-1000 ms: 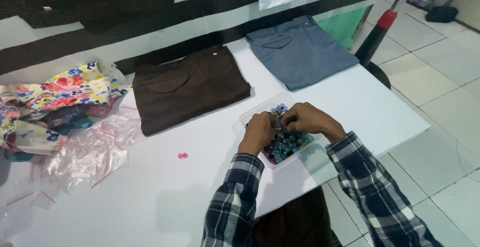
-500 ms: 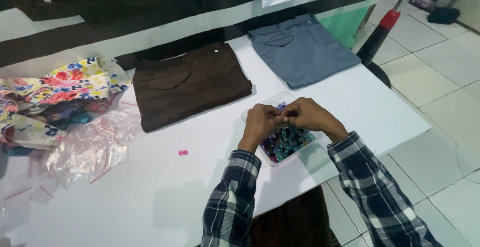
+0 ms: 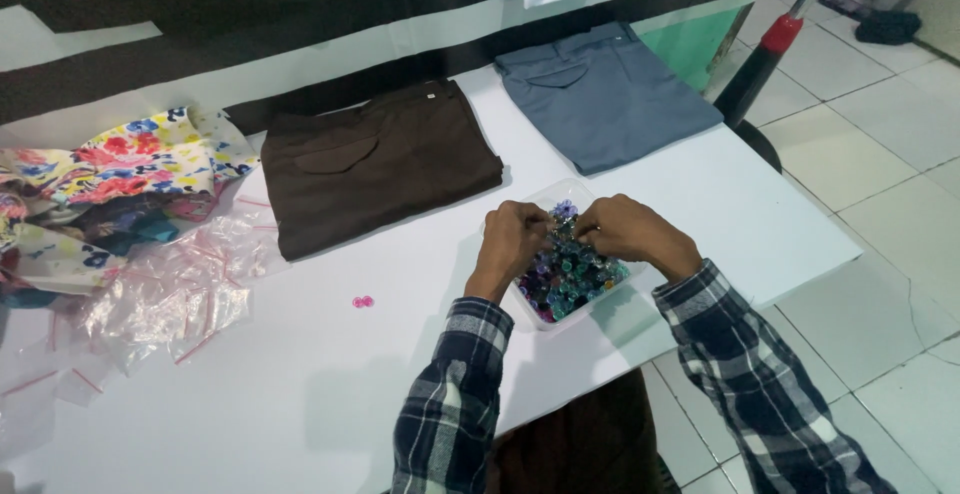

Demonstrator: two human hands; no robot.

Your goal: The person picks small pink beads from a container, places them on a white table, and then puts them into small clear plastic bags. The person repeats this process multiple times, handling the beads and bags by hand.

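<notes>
1. Head view: both my hands sit over the clear tray [image 3: 535,306] of small mixed-colour beads or buttons [image 3: 565,272], on the white table [image 3: 300,394].
2. Left hand [image 3: 512,239]: fingers curled at the tray's left rim, fingertips drawn together; whether they pinch a piece, I cannot tell.
3. Right hand [image 3: 628,234]: curled over the tray's far right edge, fingertips meeting the left's; contents of the pinch hidden.
4. Step, as judged: picking or sorting pieces in the tray. The next move calls for a fine two-finger pick without tipping it.
5. Left of the tray: one pink piece [image 3: 362,302], then empty clear bags [image 3: 180,289].
6. Beyond the tray: folded brown trousers [image 3: 380,164] and grey-blue trousers [image 3: 600,94].
</notes>
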